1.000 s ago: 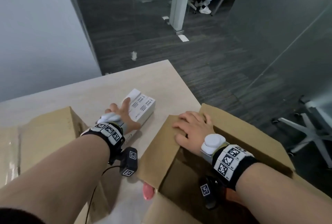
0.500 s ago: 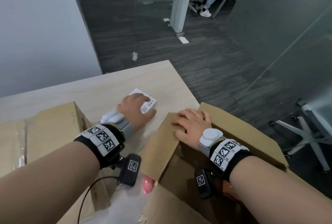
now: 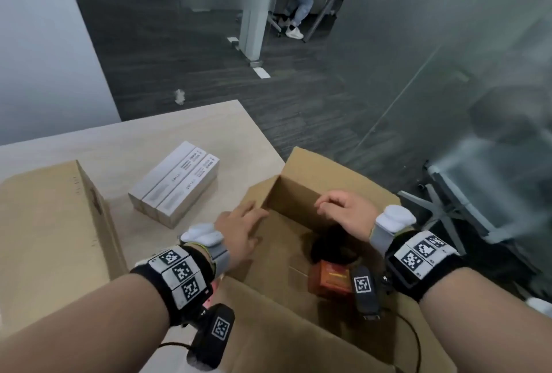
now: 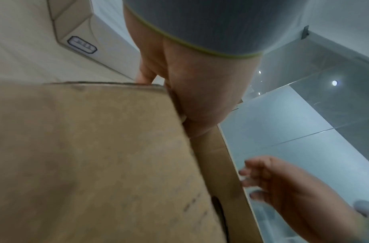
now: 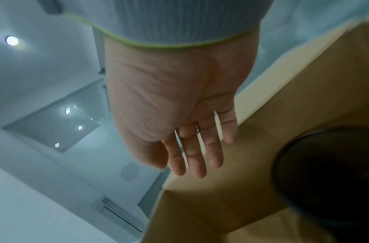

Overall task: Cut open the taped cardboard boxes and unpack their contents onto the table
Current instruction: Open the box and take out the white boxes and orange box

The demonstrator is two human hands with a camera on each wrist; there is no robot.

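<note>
Item: orange carton (image 3: 330, 278) in open box (image 3: 301, 193), below our right hand (image 3: 348, 214), fingers loosely curled, empty; left hand (image 3: 239, 232) flat on flap.

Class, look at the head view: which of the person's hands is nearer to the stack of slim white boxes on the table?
Left. The left hand rests on the open carton's left flap, just right of the white boxes. The right hand hovers over the carton's opening, farther away.

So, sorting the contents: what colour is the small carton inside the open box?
Orange-red carton, clearest in the head view.
</note>
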